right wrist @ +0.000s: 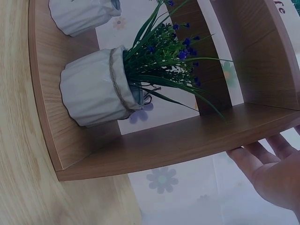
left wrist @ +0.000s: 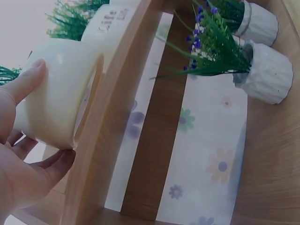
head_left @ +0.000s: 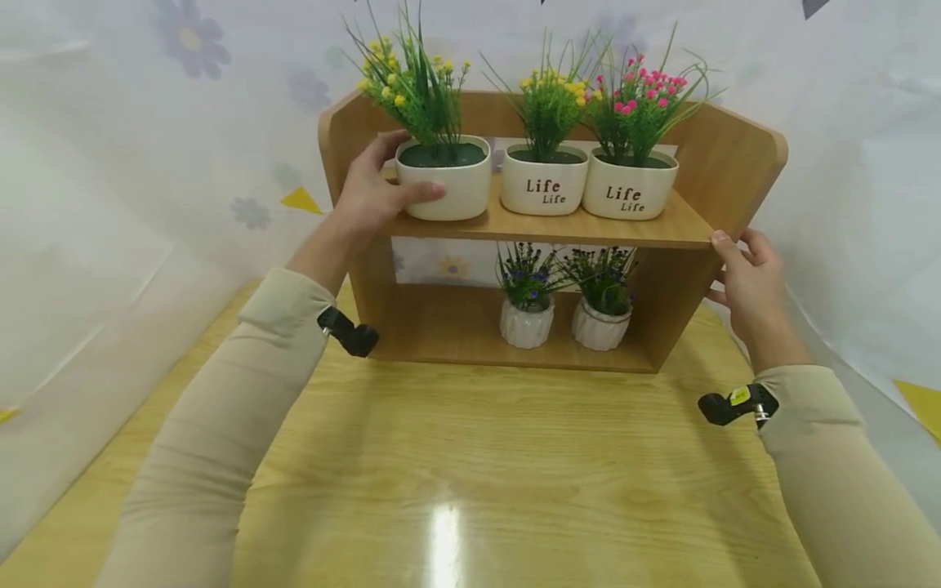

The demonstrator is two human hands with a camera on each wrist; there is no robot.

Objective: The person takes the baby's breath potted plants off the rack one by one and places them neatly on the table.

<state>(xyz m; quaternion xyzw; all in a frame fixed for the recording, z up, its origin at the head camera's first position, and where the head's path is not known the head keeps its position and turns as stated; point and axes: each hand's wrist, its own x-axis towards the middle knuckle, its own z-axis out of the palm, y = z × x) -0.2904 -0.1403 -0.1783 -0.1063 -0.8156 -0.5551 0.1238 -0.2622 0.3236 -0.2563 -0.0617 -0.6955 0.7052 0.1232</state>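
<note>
Head view: wooden shelf unit (head_left: 735, 159) stands at the far side of the table (head_left: 456, 457). Left hand (head_left: 373, 192) holds the left oval pot (head_left: 452, 194), fingers clamped on it: thumb across the near face, other fingers round the left side. This pot, with yellow flowers, is at the left end of the upper shelf (head_left: 544, 230). Just right of it, a middle oval pot (head_left: 544, 189), yellow flowers; beside that, a right oval pot (head_left: 630, 193), pink flowers. Both lettered "Life". Right hand (head_left: 757, 282) is at the unit's right side panel, fingers apart, thumb tip at the near edge. Two ribbed white pots (head_left: 526, 328) on the lower shelf (head_left: 448, 322), right of centre. Pale flowered backdrop (head_left: 191, 122) behind.

Left wrist view: thumb lies on the held pot's smooth face; other fingertips reach its bottom edge, close to the shelf board. Cannot tell whether the base sits flat.

Right wrist view: fingertips touch the right side panel from outside, fingers spread. Inside the unit, the right ribbed pot has twine (right wrist: 114, 83) round its neck and blue-purple flowers.
</note>
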